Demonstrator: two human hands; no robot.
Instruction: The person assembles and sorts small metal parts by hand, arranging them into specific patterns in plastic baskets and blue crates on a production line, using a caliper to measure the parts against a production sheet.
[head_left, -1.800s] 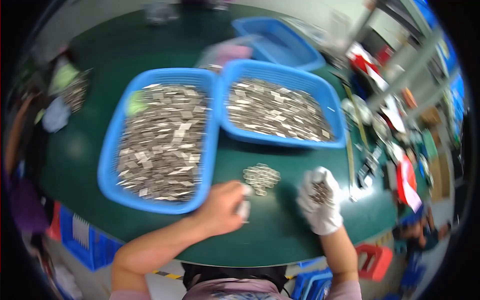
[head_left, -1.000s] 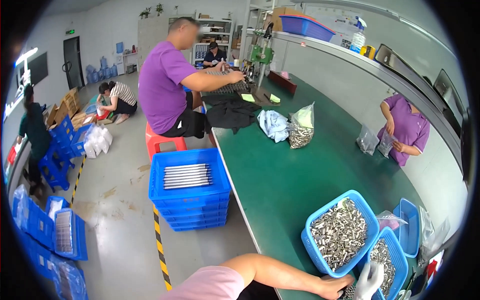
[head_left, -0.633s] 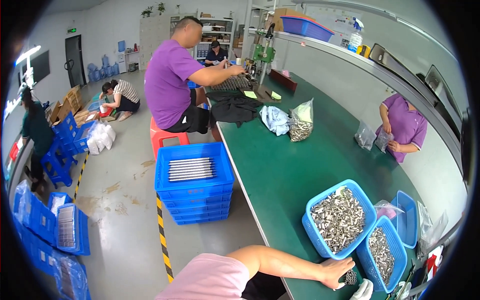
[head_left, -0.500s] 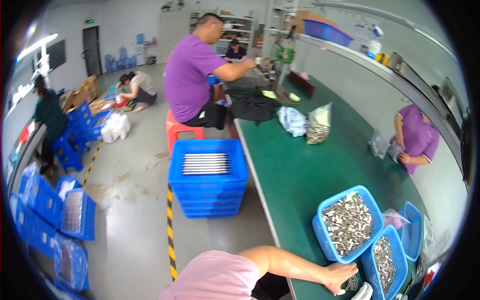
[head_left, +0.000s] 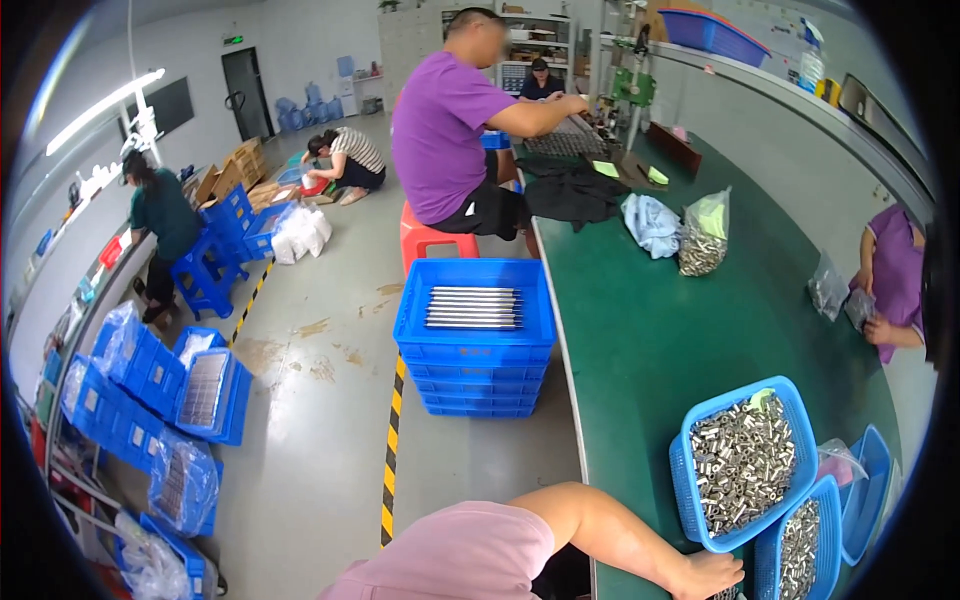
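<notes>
My left hand reaches in at the lower edge, its bare forearm coming out of a pink sleeve. It rests low over the green table, beside a pile of small metal pieces cut off by the picture's edge. The fingers are bent and drawn together; what they hold is hidden. Just beyond the hand stands a blue basket filled with short silvery metal parts. A second blue basket of smaller metal parts stands to its right. My right hand is out of view.
Stacked blue crates with metal rods stand left of the table. A co-worker in purple sits beyond them; another person handles clear bags at right. A bag of metal parts and a blue tray are on the table.
The view has swung left, so the scene sits further right. My left hand's fingers, more spread before, are drawn together. A white thing beside that hand has left the view.
</notes>
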